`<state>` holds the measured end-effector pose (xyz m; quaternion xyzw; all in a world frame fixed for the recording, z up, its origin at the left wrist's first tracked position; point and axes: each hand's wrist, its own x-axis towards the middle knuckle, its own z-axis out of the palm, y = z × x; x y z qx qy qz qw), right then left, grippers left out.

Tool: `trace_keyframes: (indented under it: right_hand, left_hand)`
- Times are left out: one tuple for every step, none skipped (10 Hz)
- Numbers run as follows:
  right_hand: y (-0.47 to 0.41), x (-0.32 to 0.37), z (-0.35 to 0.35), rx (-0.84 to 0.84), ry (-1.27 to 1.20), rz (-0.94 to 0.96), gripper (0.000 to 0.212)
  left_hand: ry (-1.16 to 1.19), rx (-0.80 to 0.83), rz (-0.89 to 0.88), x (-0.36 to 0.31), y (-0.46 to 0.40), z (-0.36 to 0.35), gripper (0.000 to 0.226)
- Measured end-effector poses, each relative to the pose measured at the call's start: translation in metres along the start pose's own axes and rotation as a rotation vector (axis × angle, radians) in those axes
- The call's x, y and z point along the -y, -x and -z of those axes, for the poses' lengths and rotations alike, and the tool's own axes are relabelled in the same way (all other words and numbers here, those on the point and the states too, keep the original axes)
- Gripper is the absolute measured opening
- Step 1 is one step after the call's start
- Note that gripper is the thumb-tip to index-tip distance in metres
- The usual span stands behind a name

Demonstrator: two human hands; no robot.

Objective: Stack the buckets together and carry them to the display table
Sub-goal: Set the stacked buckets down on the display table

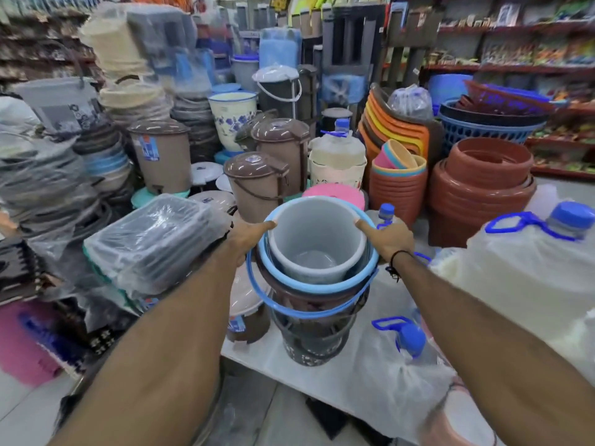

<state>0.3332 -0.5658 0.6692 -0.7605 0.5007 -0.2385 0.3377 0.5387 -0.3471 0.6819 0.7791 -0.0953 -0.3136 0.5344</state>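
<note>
Right now the nested buckets point(317, 275) sit in the near middle of the scene, over a white table point(370, 355) crowded with wrapped water jugs point(528, 272). A grey bucket point(317, 239) sits inside a light blue one point(322, 284), which sits in darker patterned ones below; the blue bail handle point(309, 312) hangs loose down the near side. Gripping at opposite sides of the rim probably keeps the stack level and stops the inner buckets sliding apart.

Both arms reach forward, nearly straight, converging on the stack. The left hand point(248, 236) is closed on the left rim, thumb laid along the top edge and fingers wrapped outside, out of sight. The right hand point(388, 236), a dark cord at its wrist, mirrors it on the right rim, thumb on top, fingers curled behind.

Whether the base rests on the table or hangs just above it, I cannot tell. Lidded brown bins point(257, 185) and terracotta pots point(479, 185) crowd the far side.
</note>
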Motion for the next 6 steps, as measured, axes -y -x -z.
trace_keyframes:
  right_hand:
    - [-0.023, -0.027, -0.042, 0.131, 0.092, -0.111, 0.071]
    - [-0.027, -0.046, -0.069, 0.204, 0.141, -0.171, 0.064]
    - [-0.035, -0.08, -0.113, 0.248, 0.144, -0.303, 0.065]
    - [-0.034, -0.1, -0.138, 0.316, 0.133, -0.39, 0.062]
    - [-0.032, -0.11, -0.159, 0.366, 0.152, -0.465, 0.054]
    - [-0.035, -0.103, -0.165, 0.346, 0.166, -0.444, 0.052]
  left_hand:
    - [-0.16, -0.022, 0.081, 0.031, -0.049, -0.012, 0.059]
    - [-0.264, 0.043, 0.17, 0.057, -0.076, -0.022, 0.065]
    - [-0.379, 0.123, 0.235, 0.093, -0.115, -0.037, 0.067]
    - [-0.447, 0.172, 0.27, 0.117, -0.134, -0.046, 0.069]
    - [-0.545, 0.214, 0.302, 0.139, -0.156, -0.051, 0.068]
    - [-0.616, 0.214, 0.254, 0.137, -0.165, -0.051, 0.067]
